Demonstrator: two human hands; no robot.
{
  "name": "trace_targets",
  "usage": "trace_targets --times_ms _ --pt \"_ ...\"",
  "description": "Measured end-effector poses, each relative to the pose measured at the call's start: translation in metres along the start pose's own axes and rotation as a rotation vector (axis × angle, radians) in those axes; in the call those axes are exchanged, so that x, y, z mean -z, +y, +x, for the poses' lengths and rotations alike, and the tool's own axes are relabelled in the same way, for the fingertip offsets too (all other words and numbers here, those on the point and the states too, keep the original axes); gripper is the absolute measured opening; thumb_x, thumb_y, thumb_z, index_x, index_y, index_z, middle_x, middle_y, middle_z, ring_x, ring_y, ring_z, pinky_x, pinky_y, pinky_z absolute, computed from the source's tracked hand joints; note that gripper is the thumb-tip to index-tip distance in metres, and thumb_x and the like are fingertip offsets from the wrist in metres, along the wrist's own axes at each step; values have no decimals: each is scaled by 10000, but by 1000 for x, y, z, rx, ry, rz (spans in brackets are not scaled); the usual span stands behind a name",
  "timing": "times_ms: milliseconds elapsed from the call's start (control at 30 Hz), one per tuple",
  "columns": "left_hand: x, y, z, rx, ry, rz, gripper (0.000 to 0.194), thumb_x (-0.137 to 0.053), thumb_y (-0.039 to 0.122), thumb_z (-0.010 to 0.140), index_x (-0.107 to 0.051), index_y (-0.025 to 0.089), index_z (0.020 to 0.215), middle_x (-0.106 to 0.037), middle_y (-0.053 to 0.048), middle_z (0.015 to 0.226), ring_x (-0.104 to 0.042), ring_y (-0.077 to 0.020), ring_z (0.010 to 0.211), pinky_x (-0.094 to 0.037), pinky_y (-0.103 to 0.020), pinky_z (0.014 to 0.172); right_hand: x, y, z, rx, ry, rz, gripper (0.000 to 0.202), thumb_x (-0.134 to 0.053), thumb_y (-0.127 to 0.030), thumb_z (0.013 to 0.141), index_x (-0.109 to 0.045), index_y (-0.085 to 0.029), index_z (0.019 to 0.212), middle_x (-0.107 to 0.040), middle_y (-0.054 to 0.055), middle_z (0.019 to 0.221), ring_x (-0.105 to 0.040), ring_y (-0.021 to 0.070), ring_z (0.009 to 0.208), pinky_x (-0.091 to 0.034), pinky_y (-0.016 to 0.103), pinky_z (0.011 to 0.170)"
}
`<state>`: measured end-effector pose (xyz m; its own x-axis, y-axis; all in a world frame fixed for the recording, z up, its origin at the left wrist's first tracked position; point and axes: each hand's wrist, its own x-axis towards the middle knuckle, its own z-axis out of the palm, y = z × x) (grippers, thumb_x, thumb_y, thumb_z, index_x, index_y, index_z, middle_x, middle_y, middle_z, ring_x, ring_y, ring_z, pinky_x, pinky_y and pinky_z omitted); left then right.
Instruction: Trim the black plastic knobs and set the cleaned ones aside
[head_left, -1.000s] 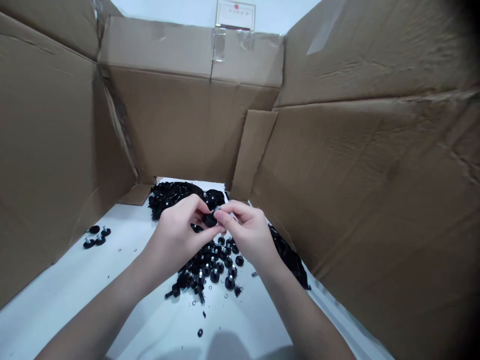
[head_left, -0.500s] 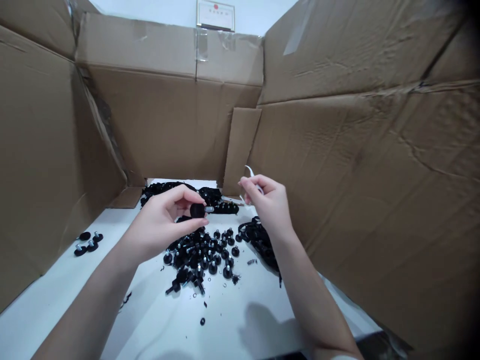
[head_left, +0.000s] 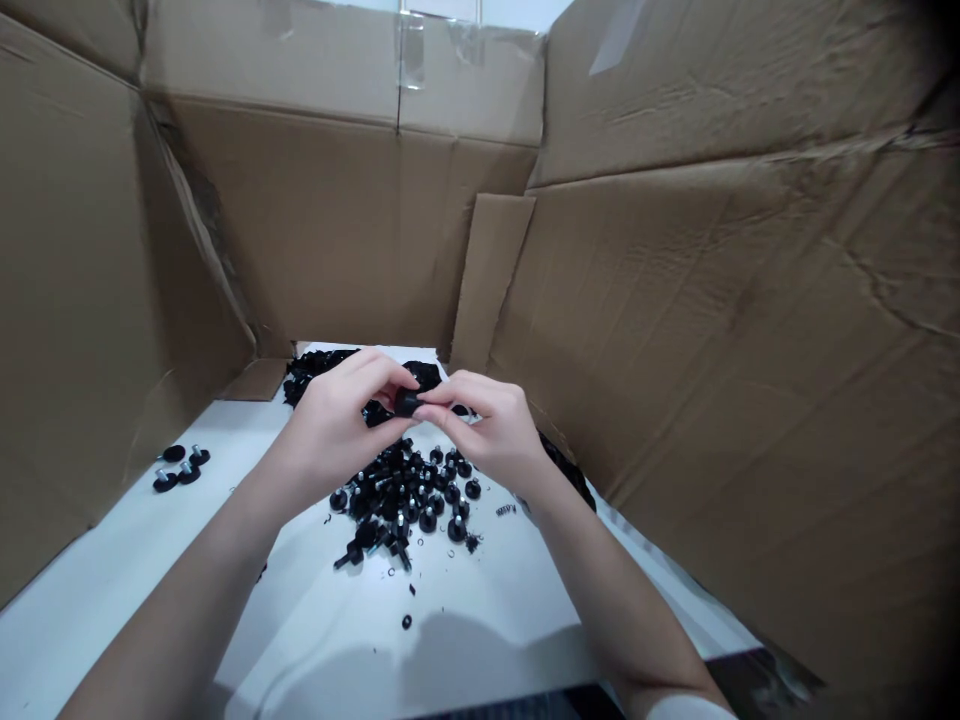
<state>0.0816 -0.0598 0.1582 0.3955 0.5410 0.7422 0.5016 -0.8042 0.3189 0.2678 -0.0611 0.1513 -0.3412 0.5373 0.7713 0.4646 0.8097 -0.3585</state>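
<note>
- Our left hand (head_left: 336, 420) and right hand (head_left: 496, 432) pinch a small black cylindrical knob (head_left: 406, 403) between them.
- A loose pinch could drop it among the black, metal-studded knobs (head_left: 394, 490) heaped below our hands.

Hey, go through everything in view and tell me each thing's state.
Black knob: held up in the air
Left hand: fingers closed on the black knob
Right hand: fingers pinched at the black knob's right end
Knob pile: loosely jumbled, lying at various angles
Four separate knobs: grouped at the left
Small black ring: lying loose
Cardboard walls: upright, creased
</note>
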Motion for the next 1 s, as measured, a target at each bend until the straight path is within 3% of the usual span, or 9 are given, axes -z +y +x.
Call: trace_targets --times_ms 167,433,600,767,833,1000 --pt "1 -3 0 -73 -81 12 102 -657 185 787 -584 190 858 -591 -2 869 -597 -110 728 -503 -226 674 4 -1 0 -51 -73 1 163 -584 -205 842 -672 -195 705 -637 -9 670 -569 108 630 -420 240 596" --pt "0 -1 -2 -188 -69 43 93 -582 147 832 -588 204 905 -603 -23 945 -606 -129 809 -495 -240 706 6 -5 2 -276 -57 158 239 -576 -289 837 -606 -177 628 -600 -18 568 -488 93 534 -364 243 533" --pt "-2 0 -2 -210 -60 27 125 -542 148 851 -613 223 921 -628 -33 969 -616 -135 842 -504 -247 729 7 6 3 -452 -163 537 250 -662 -404 778 -636 -172 688 -605 -25 566 -544 97 544 -425 255 576" --pt "-7 -5 1 -184 72 -76 71 -650 240 805 -618 204 857 -639 -31 907 -610 -143 831 -519 -268 747 -1 23 6 -657 -304 1041 275 -769 -385 652 -602 -166 642 -559 -46 543 -499 69 485 -427 234 516" --pt "-10 -8 3 -145 130 -115 120 -681 257 783 -604 195 850 -629 -28 909 -608 -135 812 -523 -252 716 -3 25 7 -649 -268 1043 270 -773 -367 648 -599 -161 639 -552 -45 541 -496 64 488 -415 226 512" --pt "-18 -14 5 -43 175 29 114 -667 203 782 -570 183 839 -613 -19 914 -598 -115 752 -516 -255 716 -8 25 7 -548 90 747 258 -692 -398 733 -587 -170 672 -525 -48 584 -474 63 488 -389 232 498"
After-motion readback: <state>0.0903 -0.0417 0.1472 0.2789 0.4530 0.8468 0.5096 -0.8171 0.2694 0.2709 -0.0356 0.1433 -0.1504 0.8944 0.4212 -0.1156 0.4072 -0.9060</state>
